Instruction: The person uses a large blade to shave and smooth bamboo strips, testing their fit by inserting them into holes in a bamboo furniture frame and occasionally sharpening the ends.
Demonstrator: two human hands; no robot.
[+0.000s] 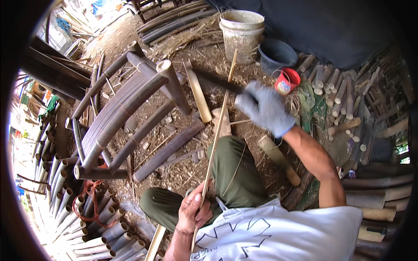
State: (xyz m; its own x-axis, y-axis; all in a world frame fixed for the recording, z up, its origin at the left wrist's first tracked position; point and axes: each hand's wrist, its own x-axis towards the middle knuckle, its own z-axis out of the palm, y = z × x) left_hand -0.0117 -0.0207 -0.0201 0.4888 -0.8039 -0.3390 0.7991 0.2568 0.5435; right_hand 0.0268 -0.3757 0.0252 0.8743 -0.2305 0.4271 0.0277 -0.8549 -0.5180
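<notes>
My left hand [194,211] is bare and closed around the lower part of a long, thin bamboo strip [218,130]. The strip rises from my lap past my raised knee, its far tip near the white bucket. My right hand [266,108] wears a grey glove and grips a long-bladed knife [213,79]. Motion blurs the dark blade, which points left and crosses the strip near its upper end. Whether the blade touches the strip, I cannot tell. The gloved fingers hide the knife's handle.
A dark bamboo bench [126,104] stands at the left. Split bamboo [198,93] and a dark bamboo piece [167,150] lie ahead of me. A white bucket [242,37], a black bucket [277,54] and a red pail [287,81] stand behind. Cut bamboo poles [104,235] are piled on both sides.
</notes>
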